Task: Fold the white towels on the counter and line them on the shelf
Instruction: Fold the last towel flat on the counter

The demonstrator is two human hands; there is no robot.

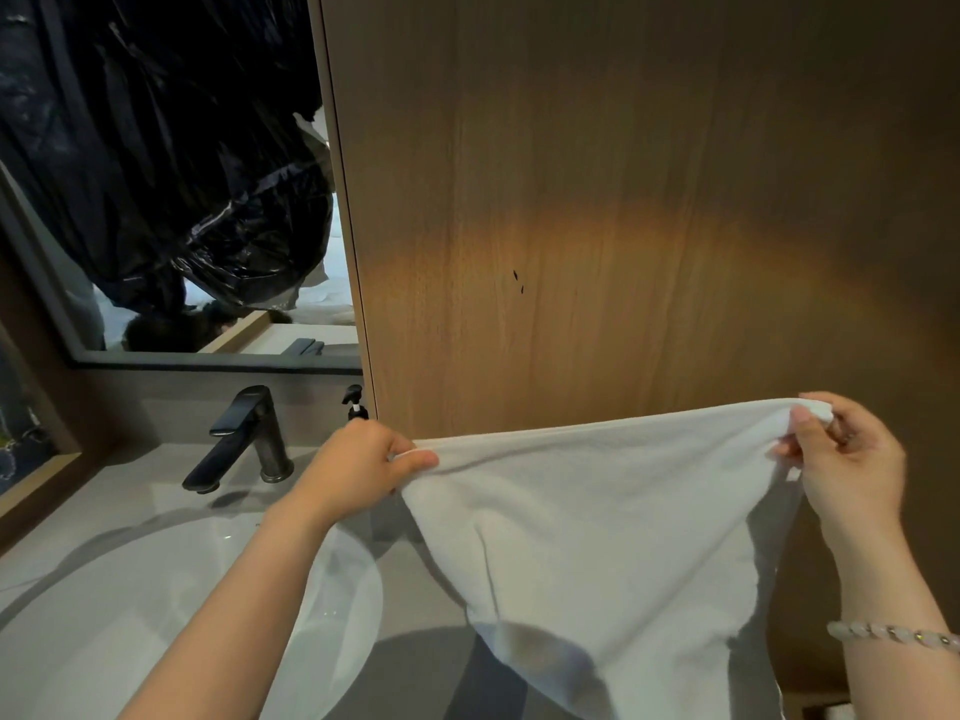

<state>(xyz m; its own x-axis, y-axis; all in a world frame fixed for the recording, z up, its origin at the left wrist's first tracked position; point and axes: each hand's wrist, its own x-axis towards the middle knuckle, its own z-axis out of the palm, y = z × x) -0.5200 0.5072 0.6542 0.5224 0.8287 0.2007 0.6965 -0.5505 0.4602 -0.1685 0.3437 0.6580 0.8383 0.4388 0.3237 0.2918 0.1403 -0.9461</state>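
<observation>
"Holding just the one towel, are you?"

"Yes, I am holding up one white towel (597, 511) and stretching its top edge between my two hands. My left hand (358, 467) is pinching the left corner, with the fingers (400, 445) curling round the hem. My right hand (847, 459) is gripping the right corner, its fingers (802, 426) bunching the cloth there."

"Where is it hanging?"

"It is hanging in the air in front of the wooden panel (623, 200), above the grey tabletop (415, 667) and just to the right of the sink (130, 615). The cloth is narrowing as it drops and is running out of view at the bottom, so I cannot tell whether its lower end is touching the tabletop."

"What else are you counting?"

"One dark faucet (244, 439) is standing behind the one white sink. One pump dispenser (354, 402) is standing just beside the panel's edge. One mirror (156, 200) is hanging above them and is showing black plastic sheeting. I am wearing one pale beaded bracelet (893, 634) on my right wrist. Two small dark marks (518, 282) are showing on the panel, close together, above the towel's top edge."
</observation>
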